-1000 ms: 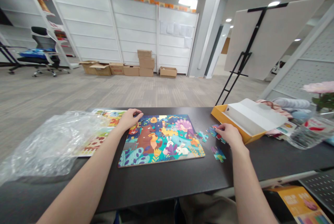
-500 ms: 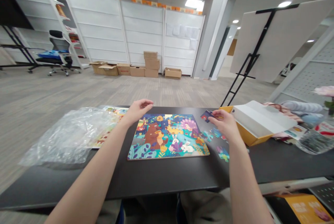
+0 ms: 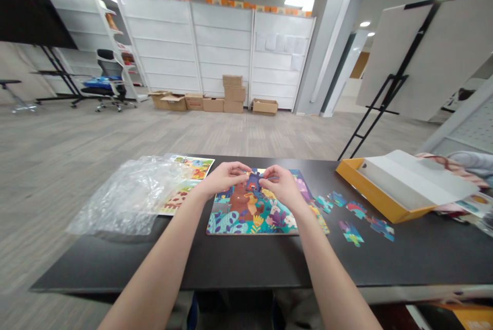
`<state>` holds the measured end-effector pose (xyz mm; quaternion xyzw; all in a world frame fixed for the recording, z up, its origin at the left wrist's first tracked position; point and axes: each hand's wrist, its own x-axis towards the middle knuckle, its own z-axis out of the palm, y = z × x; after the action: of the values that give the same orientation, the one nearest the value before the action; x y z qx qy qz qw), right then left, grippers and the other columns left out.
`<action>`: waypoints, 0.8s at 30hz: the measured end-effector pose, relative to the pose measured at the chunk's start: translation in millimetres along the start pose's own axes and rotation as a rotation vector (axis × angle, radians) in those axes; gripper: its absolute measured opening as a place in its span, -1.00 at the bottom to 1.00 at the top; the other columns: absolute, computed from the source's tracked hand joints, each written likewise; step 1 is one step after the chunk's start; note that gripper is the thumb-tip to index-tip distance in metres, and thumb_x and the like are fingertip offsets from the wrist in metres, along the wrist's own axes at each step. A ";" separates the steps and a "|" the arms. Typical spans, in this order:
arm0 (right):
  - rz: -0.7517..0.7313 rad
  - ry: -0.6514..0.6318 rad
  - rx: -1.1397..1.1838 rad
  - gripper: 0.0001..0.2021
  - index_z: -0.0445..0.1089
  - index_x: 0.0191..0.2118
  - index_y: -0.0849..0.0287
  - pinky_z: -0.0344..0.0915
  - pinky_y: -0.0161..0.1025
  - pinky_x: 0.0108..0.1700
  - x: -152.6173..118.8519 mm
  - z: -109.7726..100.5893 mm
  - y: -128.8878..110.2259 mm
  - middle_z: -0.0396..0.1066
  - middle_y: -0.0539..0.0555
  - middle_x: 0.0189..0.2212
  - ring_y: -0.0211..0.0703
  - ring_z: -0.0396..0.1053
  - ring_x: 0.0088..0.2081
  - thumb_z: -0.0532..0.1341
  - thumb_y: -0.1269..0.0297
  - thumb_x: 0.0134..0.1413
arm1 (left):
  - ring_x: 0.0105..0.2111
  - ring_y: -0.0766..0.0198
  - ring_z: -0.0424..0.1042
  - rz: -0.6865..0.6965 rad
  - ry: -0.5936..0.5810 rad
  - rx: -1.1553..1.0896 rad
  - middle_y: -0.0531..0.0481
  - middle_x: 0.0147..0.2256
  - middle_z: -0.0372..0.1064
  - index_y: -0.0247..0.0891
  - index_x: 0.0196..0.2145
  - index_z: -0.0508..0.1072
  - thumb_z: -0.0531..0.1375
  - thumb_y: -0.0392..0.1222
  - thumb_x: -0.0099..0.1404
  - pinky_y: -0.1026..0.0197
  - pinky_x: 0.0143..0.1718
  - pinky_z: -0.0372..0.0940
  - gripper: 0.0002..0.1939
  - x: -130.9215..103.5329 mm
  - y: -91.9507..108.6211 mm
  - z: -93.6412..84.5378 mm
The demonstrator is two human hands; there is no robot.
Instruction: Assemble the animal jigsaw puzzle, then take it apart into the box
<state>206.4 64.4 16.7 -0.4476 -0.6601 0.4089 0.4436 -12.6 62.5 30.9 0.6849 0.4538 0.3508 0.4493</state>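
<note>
A dark blue puzzle piece [image 3: 253, 181] with a red patch is held over the upper part of the colourful animal puzzle board [image 3: 265, 231]. My left hand [image 3: 228, 178] pinches its left side. My right hand [image 3: 280, 184] has its fingertips on the right side of the same piece. Several loose puzzle pieces [image 3: 350, 233] lie on the black table to the right of the board. Part of the board's upper right is hidden behind my right hand.
Crumpled clear plastic [image 3: 123, 196] and printed animal sheets [image 3: 177, 197] lie left of the board. An open yellow box [image 3: 379, 194] with a white lid sits at the right, beside folded cloths [image 3: 470, 166]. The black table [image 3: 246, 263] extends below the board.
My right hand has moved left from the loose pieces to the board, carrying the dark blue piece. My left hand has come to the piece too. The view has shifted to the right.
</note>
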 end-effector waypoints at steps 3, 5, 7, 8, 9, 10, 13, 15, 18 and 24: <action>-0.036 -0.030 -0.039 -0.83 0.33 -0.37 0.14 0.44 -0.22 -0.31 -0.9 6.6 -3.3 0.44 0.00 -0.40 -0.19 0.48 -0.40 0.32 0.24 -0.09 | -0.28 0.14 0.59 -0.011 0.036 0.031 -0.05 -0.33 0.59 -0.23 -0.12 0.53 0.35 -0.05 0.11 0.13 -0.23 0.46 -0.62 -7.9 -5.3 -3.9; -0.068 -0.034 -0.079 -0.83 0.33 -0.35 0.14 0.44 -0.21 -0.27 -2.1 6.5 -4.7 0.45 0.01 -0.38 -0.19 0.47 -0.38 0.30 0.22 -0.04 | -0.28 0.13 0.59 -0.030 0.079 0.052 -0.05 -0.34 0.59 -0.23 -0.16 0.52 0.35 -0.03 0.09 0.12 -0.23 0.46 -0.63 -13.7 -11.0 -12.3; -0.082 -0.018 -0.133 -0.81 0.34 -0.30 0.14 0.45 -0.18 -0.22 -3.3 1.1 -3.5 0.47 0.03 -0.35 -0.17 0.49 -0.34 0.30 0.19 0.00 | -0.28 0.12 0.59 -0.035 0.184 0.066 -0.03 -0.34 0.58 -0.23 -0.15 0.50 0.34 0.00 0.08 0.11 -0.21 0.46 -0.60 -18.9 -18.4 -24.7; -0.080 -0.002 -0.163 -0.81 0.35 -0.28 0.14 0.45 -0.17 -0.19 -4.0 -3.1 -1.9 0.48 0.05 -0.33 -0.15 0.50 -0.31 0.29 0.18 0.02 | -0.28 0.12 0.59 -0.035 0.260 0.073 -0.02 -0.36 0.58 -0.24 -0.15 0.49 0.34 0.01 0.08 0.10 -0.19 0.46 -0.59 -20.8 -22.6 -31.4; -0.075 0.015 -0.194 -0.80 0.36 -0.26 0.15 0.45 -0.15 -0.17 -4.6 -7.6 0.2 0.49 0.07 -0.32 -0.13 0.50 -0.28 0.29 0.18 0.03 | -0.28 0.11 0.59 -0.038 0.339 0.083 -0.01 -0.38 0.58 -0.24 -0.13 0.48 0.33 0.01 0.08 0.09 -0.18 0.45 -0.57 -22.1 -26.8 -37.8; -0.072 0.029 -0.224 -0.80 0.36 -0.25 0.15 0.45 -0.14 -0.15 -5.4 -12.0 2.5 0.50 0.09 -0.31 -0.11 0.51 -0.25 0.29 0.17 0.04 | -0.30 0.10 0.59 -0.049 0.406 0.096 0.00 -0.41 0.57 -0.25 -0.13 0.47 0.32 0.01 0.08 0.08 -0.18 0.44 -0.57 -22.5 -30.8 -43.3; -0.078 0.024 -0.287 -0.80 0.38 -0.22 0.15 0.45 -0.14 -0.16 -8.2 -20.6 9.0 0.53 0.12 -0.27 -0.09 0.52 -0.21 0.27 0.16 0.10 | -0.34 0.09 0.58 -0.084 0.476 0.130 0.01 -0.48 0.55 -0.27 -0.13 0.46 0.30 -0.01 0.06 0.09 -0.23 0.43 -0.57 -18.8 -40.4 -52.1; -0.100 -0.002 -0.328 -0.82 0.39 -0.21 0.14 0.45 -0.14 -0.15 -10.1 -21.8 11.5 0.54 0.12 -0.24 -0.08 0.52 -0.19 0.26 0.17 0.12 | -0.36 0.10 0.58 -0.093 0.444 0.159 0.02 -0.49 0.54 -0.27 -0.16 0.47 0.30 -0.06 0.05 0.10 -0.24 0.43 -0.61 -13.9 -44.0 -51.7; -0.131 -0.016 -0.388 -0.85 0.41 -0.21 0.14 0.45 -0.12 -0.12 -12.0 -19.9 12.6 0.55 0.12 -0.23 -0.08 0.52 -0.17 0.25 0.21 0.14 | -0.34 0.12 0.59 -0.131 0.395 0.289 0.00 -0.44 0.57 -0.27 -0.17 0.51 0.25 -0.14 0.06 0.13 -0.22 0.43 -0.65 -7.3 -46.2 -47.0; -0.155 -0.079 -0.426 -0.91 0.43 -0.25 0.14 0.43 -0.10 -0.08 -13.3 -16.5 11.5 0.56 0.13 -0.22 -0.06 0.52 -0.16 0.25 0.26 0.15 | -0.30 0.16 0.60 -0.212 0.355 0.478 -0.01 -0.37 0.61 -0.27 -0.11 0.56 0.20 -0.29 0.13 0.20 -0.20 0.44 -0.66 -4.4 -47.2 -39.7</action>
<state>227.5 57.1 7.5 -0.4627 -0.7808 0.2423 0.3428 -63.9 78.9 0.4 0.6480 0.6637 0.2996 0.2234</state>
